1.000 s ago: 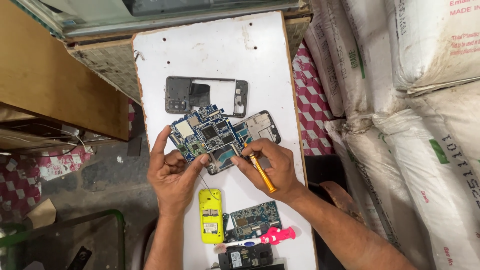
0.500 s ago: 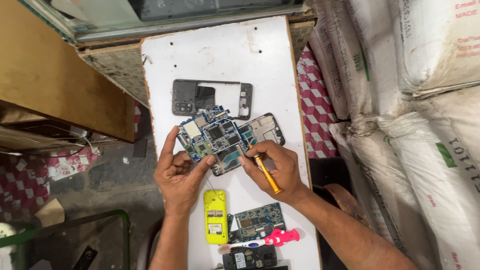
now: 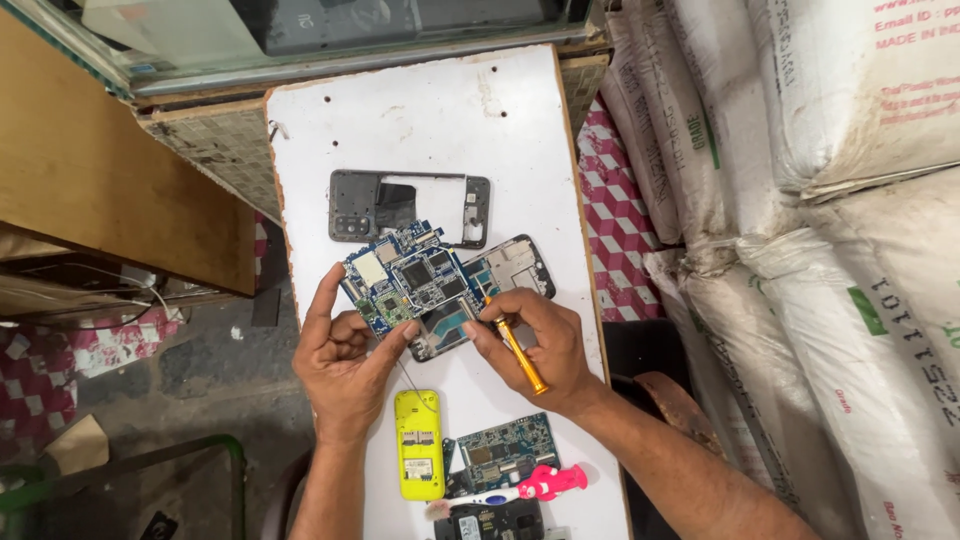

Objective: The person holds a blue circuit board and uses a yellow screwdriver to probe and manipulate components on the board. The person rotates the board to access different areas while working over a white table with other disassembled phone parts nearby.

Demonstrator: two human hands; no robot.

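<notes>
A blue phone circuit board (image 3: 410, 275) lies tilted over a dark phone body (image 3: 500, 275) on a white board (image 3: 450, 130). My left hand (image 3: 345, 360) grips the circuit board's lower left edge with thumb and fingers. An orange-handled screwdriver (image 3: 520, 350) is held in my right hand (image 3: 535, 345), its tip set against the phone body just right of the circuit board. A black phone frame (image 3: 410, 205) rests flat behind them.
Near me lie a yellow phone shell (image 3: 418, 445), a second circuit board (image 3: 505, 450), a pink toothbrush (image 3: 525, 487) and a dark phone part (image 3: 495, 522). White sacks (image 3: 800, 200) are stacked on the right. A wooden panel (image 3: 110, 190) stands at the left.
The view has shifted slightly, so everything sits a little further right in the picture. My hands stay on the circuit board and screwdriver, with small finger movements only.
</notes>
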